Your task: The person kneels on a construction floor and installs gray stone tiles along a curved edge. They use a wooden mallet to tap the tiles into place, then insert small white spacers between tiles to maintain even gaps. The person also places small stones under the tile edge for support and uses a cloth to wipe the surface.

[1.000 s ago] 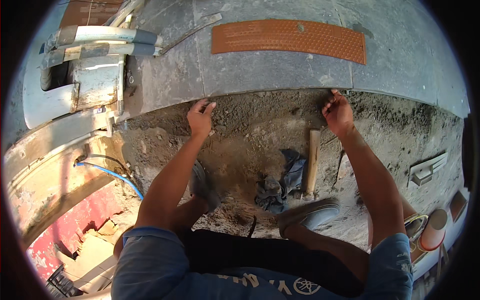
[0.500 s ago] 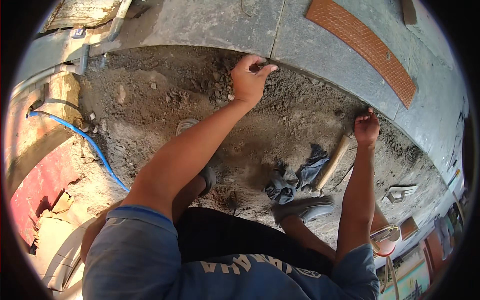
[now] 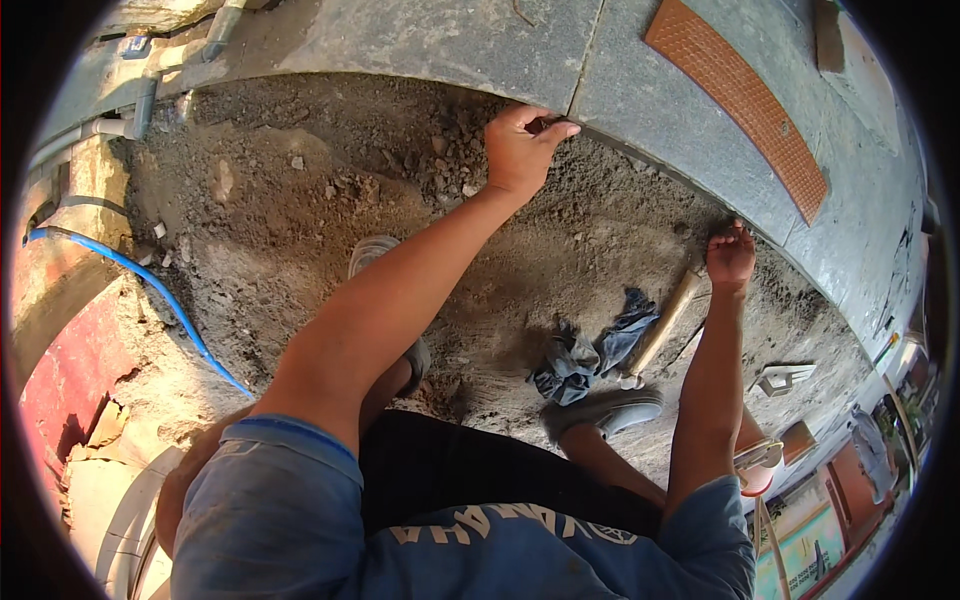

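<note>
Bare earth (image 3: 330,215) along grey paving (image 3: 440,45)

Ground is loose and stony on the near side; the paving meets it in a long edge. From where I stand, the grey slab (image 3: 680,140) of interest lies flat on the far side of the earth, just right of a pale joint, with a textured orange strip (image 3: 735,95) lying across it.

Left hand (image 3: 527,150): at the slab's edge beside the joint, fingers curled, thumb stretched toward the edge, a small gap between. Cannot tell whether it grips. Right hand (image 3: 731,250): farther along the same edge, fingers loosely bent, tips at the lip. Hold on the underside not visible.

Handling (judged): slab looks heavy, rigid and brittle, likely to chip at corners; dust may make it slippery. Best taken hold of at two well-separated points along the exposed lip, fingers beneath, thumbs above.

Nearby: wooden-handled tool (image 3: 668,322) beside a crumpled dark cloth (image 3: 590,355), both on the earth near the right foot; blue hose (image 3: 165,290) well off to the left.
</note>
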Motion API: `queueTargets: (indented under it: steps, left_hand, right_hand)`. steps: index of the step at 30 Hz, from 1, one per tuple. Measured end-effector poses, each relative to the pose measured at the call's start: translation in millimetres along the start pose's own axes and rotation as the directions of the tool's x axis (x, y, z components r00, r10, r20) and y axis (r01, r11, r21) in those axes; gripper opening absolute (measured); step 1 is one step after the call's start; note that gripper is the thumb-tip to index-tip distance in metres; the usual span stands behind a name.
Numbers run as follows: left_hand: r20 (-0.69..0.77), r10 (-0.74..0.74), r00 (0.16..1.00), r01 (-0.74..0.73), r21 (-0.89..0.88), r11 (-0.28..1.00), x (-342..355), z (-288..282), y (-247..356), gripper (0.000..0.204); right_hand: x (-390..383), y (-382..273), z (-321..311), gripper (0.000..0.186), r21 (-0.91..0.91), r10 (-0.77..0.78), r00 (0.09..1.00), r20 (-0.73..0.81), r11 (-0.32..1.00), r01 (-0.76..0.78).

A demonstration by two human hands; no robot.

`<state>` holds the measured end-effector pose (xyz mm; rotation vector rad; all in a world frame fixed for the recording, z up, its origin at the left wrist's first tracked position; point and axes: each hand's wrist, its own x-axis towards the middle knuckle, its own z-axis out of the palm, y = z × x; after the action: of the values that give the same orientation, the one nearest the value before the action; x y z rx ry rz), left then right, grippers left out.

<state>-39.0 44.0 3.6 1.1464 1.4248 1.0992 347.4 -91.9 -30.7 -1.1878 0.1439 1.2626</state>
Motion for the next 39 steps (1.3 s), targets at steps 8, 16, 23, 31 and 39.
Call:
queueTargets:
  steps: [8,16,23,31,39]
  left_hand:
    - [0.116,0.085,0.99,-0.088,0.026,0.996,8.1,-5.6,-2.0,0.015]
    - [0.137,0.094,0.986,-0.102,0.05,0.994,9.1,-9.9,2.0,0.022]
    - [0.073,-0.062,0.995,0.071,-0.127,0.989,-1.9,-12.2,-6.3,0.027]
    - [0.541,-0.558,0.629,0.777,-0.414,0.474,-59.8,65.9,26.7,0.054]
    - [0.466,-0.609,0.641,0.748,-0.557,0.361,-73.1,121.0,15.8,0.075]
  right_hand:
    - [-0.7,0.5,-1.3,0.02,0.009,-0.002,1.0,0.021,1.0,0.002]
    - [-11.1,4.9,15.6,0.019,-0.017,-0.033,0.998,-0.061,0.999,0.032]
    - [-7.3,10.2,19.5,0.012,0.052,-0.03,0.992,-0.126,0.998,0.037]
    - [-19.1,2.6,28.8,0.009,0.163,-0.05,0.986,-0.16,0.984,0.076]
    - [-21.8,1.8,23.8,0.008,0.223,-0.002,0.996,-0.089,0.975,0.022]
